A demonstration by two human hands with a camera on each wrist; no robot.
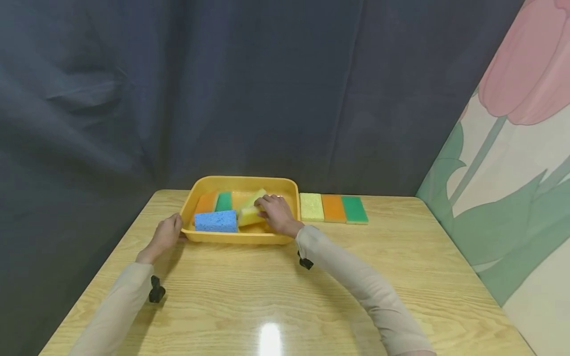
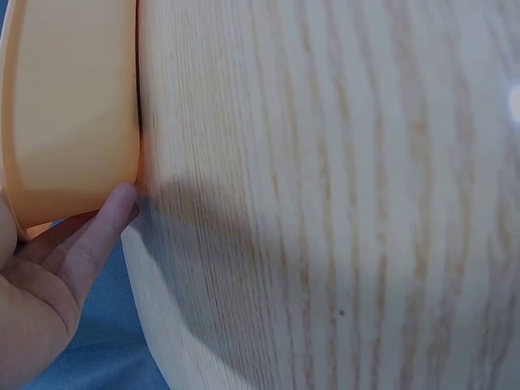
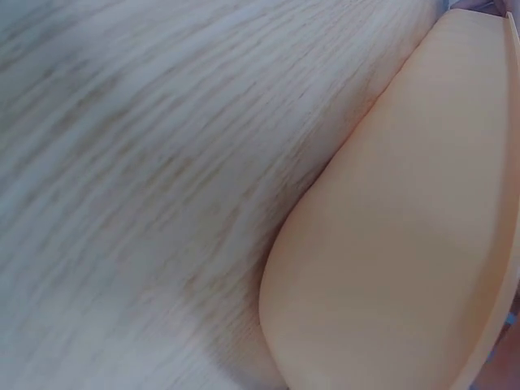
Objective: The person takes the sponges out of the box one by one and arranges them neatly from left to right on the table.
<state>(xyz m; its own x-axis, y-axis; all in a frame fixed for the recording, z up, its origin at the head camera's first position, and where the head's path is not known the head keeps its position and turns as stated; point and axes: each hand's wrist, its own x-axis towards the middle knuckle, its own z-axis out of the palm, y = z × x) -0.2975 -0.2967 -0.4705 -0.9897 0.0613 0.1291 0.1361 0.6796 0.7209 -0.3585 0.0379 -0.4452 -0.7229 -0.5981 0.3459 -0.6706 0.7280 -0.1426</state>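
Observation:
A yellow plastic tray [image 1: 236,238] stands near the back edge of the table. My left hand [image 1: 166,232] grips its left end; in the left wrist view, fingers [image 2: 97,244] reach against the tray's outer wall [image 2: 73,106]. Reaching over the front rim, my right hand [image 1: 277,213] holds a yellow sponge [image 1: 249,217] inside the tray. More yellow sponge [image 1: 256,198] shows just behind it; whether it is a separate piece I cannot tell. Left of these lie a blue sponge [image 1: 215,221], an orange sponge [image 1: 206,201] and a green sponge [image 1: 224,201]. The right wrist view hides the right hand.
To the right of the tray, a yellow sponge [image 1: 311,206], an orange sponge [image 1: 334,208] and a green sponge [image 1: 355,210] lie side by side on the wooden table [image 1: 231,287]. A dark curtain [image 1: 267,99] hangs behind. A painted wall [image 1: 512,198] borders the right side.

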